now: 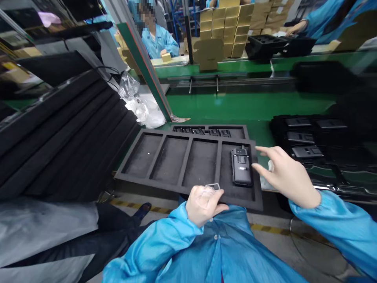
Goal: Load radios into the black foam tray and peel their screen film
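Note:
A black handset with a short stub antenna lies in the rightmost compartment of a black foam tray. The tray's other compartments hold no handset. My left hand is at the tray's front edge, fingers curled around a thin clear plastic piece that is mostly hidden. My right hand hovers by the tray's right edge, thumb and forefinger apart, just right of the handset. A small whitish bit shows behind its thumb; I cannot tell what it is.
Behind this tray lies another tray with small black parts. More handsets rest in black trays at right. Stacked black foam and plastic bags stand left. Co-workers sit across the green bench, near gold boxes.

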Demonstrator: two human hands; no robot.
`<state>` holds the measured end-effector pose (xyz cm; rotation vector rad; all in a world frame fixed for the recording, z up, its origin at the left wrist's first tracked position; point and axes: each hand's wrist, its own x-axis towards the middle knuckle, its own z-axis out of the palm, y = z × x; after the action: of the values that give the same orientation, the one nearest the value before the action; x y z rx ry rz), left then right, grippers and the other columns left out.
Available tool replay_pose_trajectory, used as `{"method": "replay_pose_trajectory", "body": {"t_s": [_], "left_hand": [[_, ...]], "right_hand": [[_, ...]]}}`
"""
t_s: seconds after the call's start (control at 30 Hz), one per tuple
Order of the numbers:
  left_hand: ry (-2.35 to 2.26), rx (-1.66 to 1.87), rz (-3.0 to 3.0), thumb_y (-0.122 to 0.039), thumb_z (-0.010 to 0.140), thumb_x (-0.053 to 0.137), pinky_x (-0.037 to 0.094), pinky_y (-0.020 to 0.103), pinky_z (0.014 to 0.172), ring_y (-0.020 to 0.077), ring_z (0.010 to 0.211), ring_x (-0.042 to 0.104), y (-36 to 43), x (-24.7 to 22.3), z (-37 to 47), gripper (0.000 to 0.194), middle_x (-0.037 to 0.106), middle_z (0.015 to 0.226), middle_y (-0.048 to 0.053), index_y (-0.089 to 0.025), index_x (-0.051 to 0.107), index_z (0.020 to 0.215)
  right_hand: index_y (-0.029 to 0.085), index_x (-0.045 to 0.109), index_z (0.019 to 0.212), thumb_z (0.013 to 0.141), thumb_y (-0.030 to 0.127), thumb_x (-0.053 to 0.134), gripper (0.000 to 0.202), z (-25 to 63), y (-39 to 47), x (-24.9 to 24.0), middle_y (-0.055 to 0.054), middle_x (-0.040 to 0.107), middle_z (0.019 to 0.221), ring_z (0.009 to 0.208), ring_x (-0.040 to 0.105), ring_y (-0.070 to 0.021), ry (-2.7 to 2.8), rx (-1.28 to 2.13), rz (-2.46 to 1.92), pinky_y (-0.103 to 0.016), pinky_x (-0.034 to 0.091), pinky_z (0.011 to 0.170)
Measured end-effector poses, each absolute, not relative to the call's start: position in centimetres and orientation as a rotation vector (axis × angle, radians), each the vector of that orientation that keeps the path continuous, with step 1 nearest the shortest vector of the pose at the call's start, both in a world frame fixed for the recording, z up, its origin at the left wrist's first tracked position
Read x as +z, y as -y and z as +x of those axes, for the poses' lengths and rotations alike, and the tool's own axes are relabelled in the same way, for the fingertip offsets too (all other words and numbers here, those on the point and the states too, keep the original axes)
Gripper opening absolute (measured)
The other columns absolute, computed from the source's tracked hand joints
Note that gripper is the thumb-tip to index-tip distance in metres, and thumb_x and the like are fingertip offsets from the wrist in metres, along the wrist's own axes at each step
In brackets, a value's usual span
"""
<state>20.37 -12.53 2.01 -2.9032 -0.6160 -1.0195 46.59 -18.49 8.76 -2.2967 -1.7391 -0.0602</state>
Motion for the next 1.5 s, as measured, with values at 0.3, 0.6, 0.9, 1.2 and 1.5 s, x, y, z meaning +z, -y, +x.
{"method": "replay_pose_trajectory", "body": {"t_s": [0.3, 0.6, 0.9, 1.2, 1.5], "left_hand": [[0.688, -0.640, -3.060, -0.059, 0.070, 0.066, 0.041, 0.037, 0.068, 0.0246, 0.085, 0.054, 12.9, 3.7, 23.2, 0.072, 0.061, 0.099, 0.010, -0.011, 0.054, 0.123], [0.673, -0.534, -3.115, -0.048, 0.076, 0.065, 0.043, 0.036, 0.071, 0.0251, 0.090, 0.052, 12.6, 3.3, 23.9, 0.073, 0.058, 0.100, 0.012, -0.006, 0.044, 0.132], [0.640, -0.505, -3.119, -0.041, 0.081, 0.062, 0.044, 0.035, 0.070, 0.0243, 0.090, 0.054, 12.6, 3.4, 24.0, 0.063, 0.059, 0.101, 0.013, -0.006, 0.045, 0.130], [0.605, -0.502, -3.144, -0.040, 0.077, 0.068, 0.045, 0.035, 0.074, 0.0252, 0.094, 0.054, 12.5, 3.3, 23.7, 0.071, 0.059, 0.104, 0.012, -0.005, 0.042, 0.133], [0.798, -0.554, -3.269, -0.074, 0.069, 0.053, 0.043, 0.040, 0.082, 0.0300, 0.103, 0.049, 13.1, 4.1, 24.4, 0.097, 0.054, 0.116, 0.018, -0.002, 0.042, 0.132]], "right_hand": [[0.016, 0.044, 0.133, 0.089, 0.035, 0.039, 0.048, 42.7, 18.5, 11.1, -0.009, 0.050, 0.133, 0.063, 0.062, -0.0175, 2.546, -0.412, -2.245, -0.030, 0.041, 0.047], [0.013, 0.048, 0.130, 0.090, 0.025, 0.036, 0.043, 41.7, 17.5, 11.8, -0.018, 0.052, 0.129, 0.059, 0.063, -0.0197, 2.770, -0.414, -2.248, -0.031, 0.040, 0.047], [0.021, 0.034, 0.142, 0.088, 0.015, 0.033, 0.055, 40.4, 16.6, 11.8, -0.020, 0.062, 0.104, 0.052, 0.060, -0.0204, 2.819, -0.523, -2.241, -0.027, 0.033, 0.044], [0.026, 0.041, 0.137, 0.086, 0.033, 0.052, 0.053, 41.4, 16.6, 12.3, -0.016, 0.056, 0.121, 0.059, 0.062, -0.0190, 2.750, -0.450, -2.244, -0.026, 0.035, 0.048], [0.026, 0.057, 0.111, 0.081, 0.013, 0.041, 0.036, 44.2, 14.2, 12.2, -0.003, 0.050, 0.119, 0.055, 0.048, -0.0059, 2.795, -0.102, -1.906, -0.024, 0.025, 0.051]]}}
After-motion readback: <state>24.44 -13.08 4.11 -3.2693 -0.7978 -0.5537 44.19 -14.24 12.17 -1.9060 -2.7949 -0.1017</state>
